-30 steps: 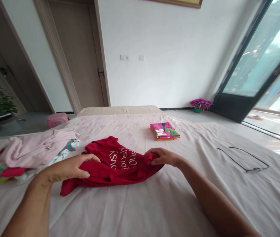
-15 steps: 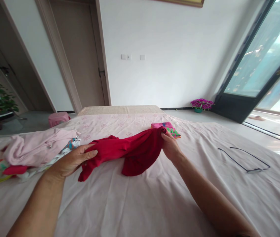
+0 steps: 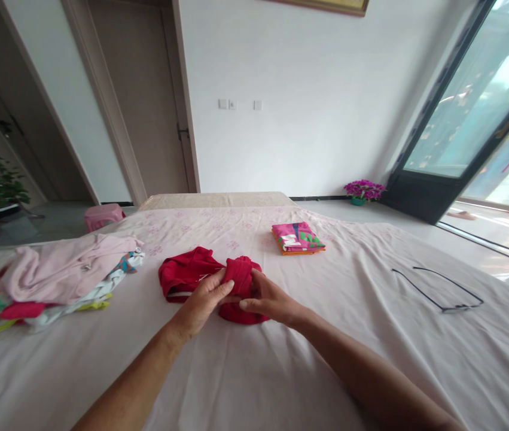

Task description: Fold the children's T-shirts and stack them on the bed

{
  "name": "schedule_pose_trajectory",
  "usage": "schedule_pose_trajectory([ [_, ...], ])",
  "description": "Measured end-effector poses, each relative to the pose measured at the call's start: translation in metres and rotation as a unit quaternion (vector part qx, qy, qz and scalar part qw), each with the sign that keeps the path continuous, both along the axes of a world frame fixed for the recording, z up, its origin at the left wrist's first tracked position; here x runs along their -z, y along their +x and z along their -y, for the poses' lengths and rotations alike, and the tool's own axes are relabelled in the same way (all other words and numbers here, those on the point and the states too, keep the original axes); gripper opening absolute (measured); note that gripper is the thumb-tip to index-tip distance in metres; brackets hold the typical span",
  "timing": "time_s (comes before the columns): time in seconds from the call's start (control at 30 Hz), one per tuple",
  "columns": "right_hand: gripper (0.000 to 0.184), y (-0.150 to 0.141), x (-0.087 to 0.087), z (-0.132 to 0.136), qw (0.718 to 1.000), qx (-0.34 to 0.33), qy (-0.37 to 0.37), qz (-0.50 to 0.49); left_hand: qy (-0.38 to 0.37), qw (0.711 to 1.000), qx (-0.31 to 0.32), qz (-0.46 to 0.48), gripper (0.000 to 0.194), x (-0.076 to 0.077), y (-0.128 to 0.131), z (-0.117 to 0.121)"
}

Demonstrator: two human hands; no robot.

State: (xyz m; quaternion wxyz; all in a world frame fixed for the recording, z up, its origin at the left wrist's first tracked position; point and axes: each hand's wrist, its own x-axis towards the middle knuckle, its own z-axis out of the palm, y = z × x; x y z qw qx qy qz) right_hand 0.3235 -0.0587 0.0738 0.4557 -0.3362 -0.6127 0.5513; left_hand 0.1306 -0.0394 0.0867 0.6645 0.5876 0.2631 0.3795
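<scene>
A red garment (image 3: 186, 269) lies bunched near the middle of the pale bedspread (image 3: 218, 383), a light band and some white print showing on its left part. My left hand (image 3: 204, 299) grips a gathered section of it, thumb on top. From the right, my right hand (image 3: 270, 299) has its fingers around the same bunched cloth, its thumb below. What kind of garment it is cannot be made out. Beyond my right hand sits a folded pink and green patterned cloth (image 3: 298, 234) with orange underneath.
A heap of clothes with a pale pink garment (image 3: 66, 269) on top lies at left. Black-framed glasses (image 3: 440, 293) rest on the bedspread at right. Farther off are a pink stool (image 3: 104, 215), purple flowers in a green pot (image 3: 364, 191) and a glass door (image 3: 456, 126).
Both hands have come together toward the middle. The red garment, stretched between them before, is now lowered and bunched up. The folded patterned cloth has come fully into sight.
</scene>
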Motion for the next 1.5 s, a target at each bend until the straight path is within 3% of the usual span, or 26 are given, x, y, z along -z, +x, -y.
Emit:
schedule_pose_trajectory([
  [0.1, 0.026, -0.01, 0.007, -0.003, 0.995, 0.043, -0.05, -0.08, 0.066, 0.993, -0.018, -0.1, 0.047, -0.005, -0.008, -0.005],
  [0.23, 0.01, 0.005, 0.001, -0.011, 0.971, 0.092, -0.16, -0.153, 0.173, 0.959, -0.067, -0.215, 0.051, 0.0, -0.045, -0.033],
  [0.33, 0.01, 0.024, -0.012, -0.018, 0.956, 0.113, -0.168, -0.213, 0.269, 0.879, -0.049, -0.391, 0.071, 0.02, -0.074, -0.054],
  [0.4, 0.012, 0.036, -0.017, -0.024, 0.945, 0.145, -0.164, -0.241, 0.319, 0.817, -0.085, -0.473, 0.058, 0.036, -0.086, -0.064],
  [0.47, 0.011, 0.047, -0.018, -0.033, 0.939, 0.184, -0.157, -0.247, 0.339, 0.788, -0.131, -0.498, 0.033, 0.046, -0.092, -0.069],
  [0.53, 0.008, 0.059, -0.015, -0.043, 0.937, 0.221, -0.13, -0.236, 0.318, 0.807, -0.166, -0.47, 0.028, 0.047, -0.092, -0.07],
  [0.63, 0.011, 0.079, -0.011, -0.054, 0.937, 0.3, -0.074, -0.165, 0.245, 0.882, -0.191, -0.353, 0.031, 0.032, -0.082, -0.063],
  [0.7, 0.023, 0.09, -0.012, -0.054, 0.93, 0.366, -0.008, -0.035, 0.205, 0.926, -0.179, -0.262, 0.034, 0.02, -0.067, -0.052],
  [0.77, 0.038, 0.092, -0.016, -0.047, 0.904, 0.397, 0.092, 0.126, 0.176, 0.952, -0.156, -0.198, 0.036, 0.011, -0.046, -0.039],
  [0.83, 0.056, 0.082, -0.02, -0.034, 0.898, 0.323, 0.174, 0.241, 0.155, 0.964, -0.139, -0.163, 0.035, 0.007, -0.024, -0.024],
  [0.93, 0.093, 0.052, -0.021, -0.011, 0.928, 0.088, 0.209, 0.296, 0.126, 0.982, -0.091, -0.108, 0.035, 0.005, 0.003, -0.005],
  [0.97, 0.1, 0.042, -0.02, -0.004, 0.927, 0.06, 0.214, 0.301, 0.117, 0.987, -0.071, -0.089, 0.036, 0.005, 0.008, -0.001],
  [1.0, 0.095, 0.033, -0.019, 0.001, 0.929, 0.05, 0.204, 0.306, 0.109, 0.989, -0.06, -0.075, 0.038, 0.006, 0.01, 0.001],
  [1.1, 0.038, 0.024, -0.019, 0.007, 0.957, 0.071, 0.122, 0.253, 0.089, 0.99, -0.089, -0.067, 0.044, 0.014, 0.002, -0.003],
  [1.17, 0.019, 0.03, -0.026, 0.003, 0.983, 0.115, 0.057, 0.133, 0.09, 0.986, -0.108, -0.085, 0.048, 0.024, -0.008, -0.012],
  [1.27, 0.023, 0.043, -0.045, -0.004, 0.976, 0.206, 0.021, -0.068, 0.153, 0.972, -0.087, -0.155, 0.064, 0.042, -0.016, -0.025],
  [1.37, 0.027, 0.048, -0.068, -0.008, 0.957, 0.246, 0.011, -0.151, 0.242, 0.939, -0.072, -0.234, 0.085, 0.054, -0.004, -0.031],
  [1.43, 0.028, 0.049, -0.081, -0.01, 0.954, 0.251, 0.004, -0.166, 0.265, 0.92, -0.098, -0.27, 0.072, 0.057, 0.011, -0.033],
  [1.5, 0.029, 0.052, -0.093, -0.011, 0.952, 0.251, 0.014, -0.175, 0.242, 0.918, -0.127, -0.287, 0.042, 0.056, 0.024, -0.035],
])
